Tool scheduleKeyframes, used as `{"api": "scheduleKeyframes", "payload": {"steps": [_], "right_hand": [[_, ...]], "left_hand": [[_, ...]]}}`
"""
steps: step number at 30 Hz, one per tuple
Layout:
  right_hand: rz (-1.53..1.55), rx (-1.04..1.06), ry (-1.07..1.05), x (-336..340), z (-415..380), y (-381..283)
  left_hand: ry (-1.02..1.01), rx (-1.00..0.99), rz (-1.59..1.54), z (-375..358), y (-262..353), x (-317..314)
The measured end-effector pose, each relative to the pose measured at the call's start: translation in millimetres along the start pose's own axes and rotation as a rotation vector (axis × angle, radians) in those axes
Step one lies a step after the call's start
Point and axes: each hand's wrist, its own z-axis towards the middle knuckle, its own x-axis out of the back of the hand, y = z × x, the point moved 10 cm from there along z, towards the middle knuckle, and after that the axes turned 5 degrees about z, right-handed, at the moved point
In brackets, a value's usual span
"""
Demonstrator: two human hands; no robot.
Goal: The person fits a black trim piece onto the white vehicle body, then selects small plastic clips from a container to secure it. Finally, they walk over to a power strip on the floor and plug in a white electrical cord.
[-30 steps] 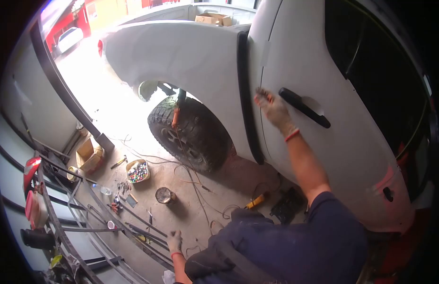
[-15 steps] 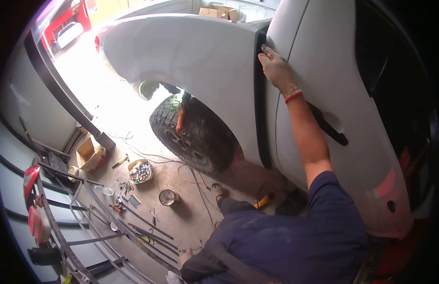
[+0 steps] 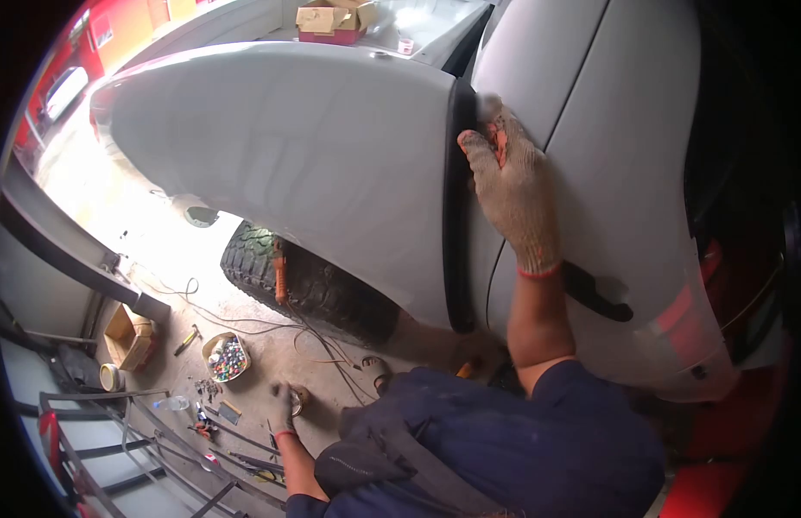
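Note:
My right hand, in a soiled knit glove with an orange palm, is at the seam between the white truck's bed panel and its cab. Its thumb stands apart from the fingers and lies by the black vertical strip; the fingertips are blurred beside the strip's upper part. Lower down, my left hand, also gloved, extends over the floor and overlaps a round tin. Motion blur hides how its fingers lie.
A treaded tyre sits under the arch, with an orange-handled tool and cords beside it. On the floor are a tub of colourful caps, a hammer and a cardboard box. A metal frame stands lower left. Another box lies in the bed.
My left hand has moved from low beside my body out over the tin. The view has shifted, and my right hand now appears larger, still at the black strip, its thumb farther from the fingers.

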Motion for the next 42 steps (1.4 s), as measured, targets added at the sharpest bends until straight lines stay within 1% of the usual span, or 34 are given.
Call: {"api": "scheduleKeyframes", "payload": {"steps": [1,2,3,4,5,6,7,8,9,10,11,13,15,16,18,19,21,23,24,26,27,28,29,30,31,33,35,36,37,38,39,40,41,42], "right_hand": [[-0.013,-0.006,-0.003,-3,1,0],[-0.044,-0.061,0.001,-4,2,2],[-0.075,-0.117,0.005,-4,2,4],[-0.087,-0.125,0.009,-4,4,1],[-0.096,-0.173,-0.013,-6,7,2],[-0.109,-0.226,-0.033,-6,9,3],[-0.129,-0.236,-0.019,-3,11,0],[-0.109,-0.306,-0.033,-4,10,3],[-0.091,-0.378,-0.044,-4,9,7],[-0.118,-0.389,-0.027,-2,9,9],[-0.165,-0.363,-0.021,-1,11,10],[-0.247,-0.366,0.014,5,10,-3],[-0.15,-0.648,-0.038,0,5,-6],[-0.177,-0.658,-0.008,3,4,-5],[-0.016,-0.616,-0.004,1,3,9],[-0.035,-0.633,0.019,3,0,15],[0.139,-0.627,0.069,2,-3,19],[0.157,-0.643,0.099,2,-4,21],[0.188,-0.65,0.094,-1,-6,20],[0.195,-0.674,0.127,-1,-9,18],[0.21,-0.688,0.135,-1,-8,18],[0.209,-0.692,0.154,0,-8,17],[0.148,-0.722,0.162,2,-12,17],[0.087,-0.744,0.166,4,-12,18],[0.093,-0.748,0.188,6,-13,19],[0.043,-0.678,0.17,5,-8,13],[0.067,-0.668,0.157,4,-2,-2],[0.028,-0.758,0.077,0,-2,-3],[-0.011,-0.846,-0.01,-7,-7,-1],[0.002,-0.829,-0.017,-12,-11,1],[0.054,-0.761,0.093,-12,-16,1],[0.107,-0.695,0.203,-9,-20,2],[0.124,-0.685,0.195,-10,-20,7],[-0.054,-0.59,0.149,-8,-14,3]], "left_hand": [[0.023,-0.059,-0.109,14,46,16],[0.045,-0.118,-0.217,27,80,29],[0.071,-0.193,-0.23,27,129,46],[0.083,-0.294,-0.38,42,159,57],[0.057,-0.361,-0.389,39,211,73],[0.059,-0.468,-0.495,39,254,86],[0.062,-0.569,-0.534,41,293,101],[0.095,-0.663,-0.467,33,337,117],[0.076,-0.744,-0.556,33,369,126],[0.082,-0.84,-0.529,30,402,134],[0.05,-0.909,-0.585,29,430,138],[0.066,-1.008,-0.484,23,481,146],[0.058,-1.092,-0.462,28,509,151],[0.06,-1.134,-0.456,29,520,155],[0.046,-1.273,-0.452,31,542,161],[0.04,-1.353,-0.442,29,553,165],[0.017,-1.485,-0.419,20,585,173],[-0.024,-1.586,-0.428,12,614,175],[-0.053,-1.598,-0.433,11,628,173],[-0.111,-1.742,-0.386,-5,652,166],[-0.122,-1.752,-0.389,-7,664,163],[-0.164,-1.818,-0.385,-16,674,157],[-0.214,-1.886,-0.379,-28,683,150],[-0.241,-1.912,-0.35,-40,694,143],[-0.257,-1.928,-0.344,-56,705,137],[-0.197,-2.028,-0.279,-98,723,125],[-0.061,-2.178,-0.074,-141,736,109],[-0.12,-2.173,-0.019,-161,741,97],[-0.156,-2.243,0.106,-177,747,82],[-0.248,-2.21,0.151,-190,753,68],[-0.341,-2.172,0.198,-201,758,52],[-0.323,-2.187,0.279,-207,761,37],[-0.306,-2.197,0.359,-209,763,19],[-0.356,-2.149,0.461,-207,765,-2]]}}
